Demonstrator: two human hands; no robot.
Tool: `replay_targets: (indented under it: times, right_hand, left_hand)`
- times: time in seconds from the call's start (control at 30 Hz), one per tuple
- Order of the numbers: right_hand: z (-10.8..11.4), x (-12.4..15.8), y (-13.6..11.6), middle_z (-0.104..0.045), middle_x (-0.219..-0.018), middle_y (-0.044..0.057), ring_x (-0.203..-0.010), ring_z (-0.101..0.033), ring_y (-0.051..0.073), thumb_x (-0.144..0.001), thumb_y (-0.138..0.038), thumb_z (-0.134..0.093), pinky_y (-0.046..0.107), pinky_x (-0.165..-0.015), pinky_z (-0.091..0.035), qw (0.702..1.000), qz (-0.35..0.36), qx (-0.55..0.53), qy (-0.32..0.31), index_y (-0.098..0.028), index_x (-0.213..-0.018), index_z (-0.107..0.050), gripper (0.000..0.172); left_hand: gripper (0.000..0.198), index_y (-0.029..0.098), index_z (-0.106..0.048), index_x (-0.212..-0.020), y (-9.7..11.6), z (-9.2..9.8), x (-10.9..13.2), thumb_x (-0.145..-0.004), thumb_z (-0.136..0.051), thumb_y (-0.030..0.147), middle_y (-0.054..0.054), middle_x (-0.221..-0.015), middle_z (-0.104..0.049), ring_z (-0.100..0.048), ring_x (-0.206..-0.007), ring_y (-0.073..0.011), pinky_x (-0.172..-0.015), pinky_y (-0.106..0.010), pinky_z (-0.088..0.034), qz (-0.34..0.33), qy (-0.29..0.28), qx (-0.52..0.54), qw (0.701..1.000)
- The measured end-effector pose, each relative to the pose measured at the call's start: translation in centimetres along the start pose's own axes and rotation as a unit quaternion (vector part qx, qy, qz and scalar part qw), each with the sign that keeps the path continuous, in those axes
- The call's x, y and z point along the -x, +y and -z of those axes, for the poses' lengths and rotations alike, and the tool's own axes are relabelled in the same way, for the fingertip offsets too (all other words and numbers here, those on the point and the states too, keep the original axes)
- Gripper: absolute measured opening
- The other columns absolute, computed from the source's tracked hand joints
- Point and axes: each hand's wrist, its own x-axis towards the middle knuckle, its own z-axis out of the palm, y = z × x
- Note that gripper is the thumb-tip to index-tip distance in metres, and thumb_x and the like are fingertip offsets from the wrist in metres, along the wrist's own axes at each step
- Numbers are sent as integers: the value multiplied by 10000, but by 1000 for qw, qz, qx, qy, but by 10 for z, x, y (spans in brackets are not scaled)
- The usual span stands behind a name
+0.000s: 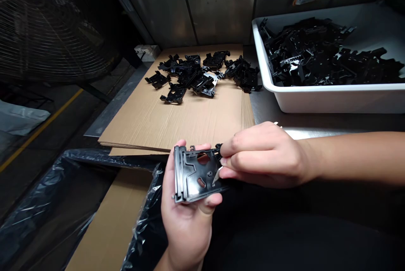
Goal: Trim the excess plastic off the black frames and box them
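My left hand (190,220) is closed round a black moulded plastic part (193,178), fingers behind it and thumb at its lower edge. The part is a flat plate with a round hole, a smaller slot and a ribbed rail along its left side. My right hand (265,157) is closed in a pinch over the part's right end. A thin pointed metal blade (217,175) sticks out from its fingers, the tip at the plate's surface by a small round boss. The rest of the tool is mostly hidden in the hand.
Several similar black parts (190,72) lie on stacked cardboard sheets (142,123). A white bin (332,98) full of black parts stands at right. A box lined with black plastic (95,157) sits at lower left. A large fan (53,30) is behind it.
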Motion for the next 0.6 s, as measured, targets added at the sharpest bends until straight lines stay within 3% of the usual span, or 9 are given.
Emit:
replay_targets:
  times: [0.23,0.4,0.6]
  right_hand:
    - [-1,1,0,-755,-832,64,-724,-687,126,-1109,-242,-673,281,-632,-482,1000,12,10,0,-138,-877,-712,258]
    - [-2,1,1,-794,-936,83,-757,-727,113,-1091,-204,-700,262,-664,-508,999,37,18,2,-110,-906,-733,210]
    - [-1,0,-1,-778,-926,100,-795,-741,120,-1074,-215,-729,244,-677,-515,1000,12,-15,9,-97,-883,-724,225]
  left_hand:
    - [844,311,-588,-1616,-2,5,0,-856,-953,349,-97,-1479,-716,-721,-1357,-281,-1130,-324,-617,18,-9,15,1000]
    - [898,280,-562,-1644,-5,11,-1,-843,-963,328,-147,-1458,-734,-785,-1248,-312,-1089,-377,-651,33,-35,25,999]
    - [915,255,-540,-1665,-7,14,-1,-851,-957,307,-173,-1468,-734,-779,-1275,-341,-1097,-379,-645,26,-32,31,999]
